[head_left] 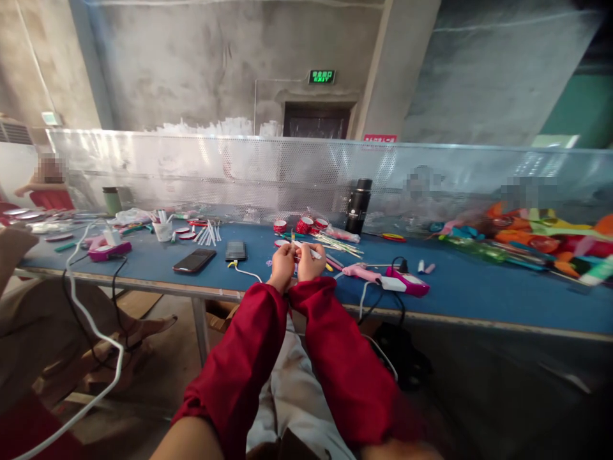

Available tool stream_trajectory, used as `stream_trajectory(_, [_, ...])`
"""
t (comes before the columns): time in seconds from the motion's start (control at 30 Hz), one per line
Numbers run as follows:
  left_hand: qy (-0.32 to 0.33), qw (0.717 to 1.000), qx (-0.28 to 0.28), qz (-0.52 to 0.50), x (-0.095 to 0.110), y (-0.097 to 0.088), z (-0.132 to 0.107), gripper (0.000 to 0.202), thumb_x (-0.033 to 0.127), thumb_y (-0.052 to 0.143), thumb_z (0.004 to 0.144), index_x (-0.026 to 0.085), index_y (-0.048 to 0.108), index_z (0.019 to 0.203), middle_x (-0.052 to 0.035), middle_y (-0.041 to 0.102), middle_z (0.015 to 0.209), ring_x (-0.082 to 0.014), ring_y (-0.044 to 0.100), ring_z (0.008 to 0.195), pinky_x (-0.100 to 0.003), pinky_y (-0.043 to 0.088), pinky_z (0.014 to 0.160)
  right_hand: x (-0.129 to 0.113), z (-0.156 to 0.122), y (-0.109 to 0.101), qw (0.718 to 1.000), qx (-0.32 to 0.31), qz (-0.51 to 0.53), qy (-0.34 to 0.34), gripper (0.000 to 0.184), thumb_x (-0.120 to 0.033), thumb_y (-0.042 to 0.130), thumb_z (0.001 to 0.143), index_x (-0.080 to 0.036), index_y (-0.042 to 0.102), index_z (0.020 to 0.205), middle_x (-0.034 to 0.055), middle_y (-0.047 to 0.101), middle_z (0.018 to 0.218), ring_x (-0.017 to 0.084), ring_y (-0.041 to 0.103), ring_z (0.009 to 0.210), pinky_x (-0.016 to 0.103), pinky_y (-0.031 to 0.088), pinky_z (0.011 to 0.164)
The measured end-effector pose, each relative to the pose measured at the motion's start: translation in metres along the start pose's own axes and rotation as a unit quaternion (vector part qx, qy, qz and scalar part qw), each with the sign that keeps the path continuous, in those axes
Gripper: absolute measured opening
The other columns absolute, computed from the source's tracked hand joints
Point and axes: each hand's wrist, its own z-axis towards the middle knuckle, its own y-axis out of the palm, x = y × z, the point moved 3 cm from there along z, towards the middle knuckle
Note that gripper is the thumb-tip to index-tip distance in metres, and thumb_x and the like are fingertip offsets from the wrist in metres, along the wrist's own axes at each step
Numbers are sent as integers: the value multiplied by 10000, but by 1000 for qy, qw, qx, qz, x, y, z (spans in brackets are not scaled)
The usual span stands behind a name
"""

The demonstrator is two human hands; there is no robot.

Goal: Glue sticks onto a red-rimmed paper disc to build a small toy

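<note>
My left hand (282,265) and my right hand (310,262) meet over the near edge of the blue table (258,259), fingers pinched close together. A slim white stick-like piece (315,253) pokes out at my right hand's fingers. Between the fingertips stands a small thin upright piece (293,236), too small to name; what my left fingers grip is mostly hidden. Just beyond lie red-and-white rolls (305,225) and a bundle of pale thin sticks (338,244). To the right of my hands rests a pink glue gun (361,272).
Left of my hands lie a phone (194,260) and a dark power bank (235,250) with a white cable. A black thermos (359,207) stands near the perforated metal screen (287,172). Colourful material (541,236) is heaped far right. Another person's hand (19,243) shows at left.
</note>
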Motion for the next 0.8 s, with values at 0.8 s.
stream_trajectory(0.8, [-10,1000,1,0,1,0,-1,255,363,652,1009,142,684,1134,-66,715,1067,-174,699,876,-352,618,773,4,1,0,1000,-8,5,13,295,-385,671,1007,-155,667,1191,57,708,1109,168,704,901,345,624,783])
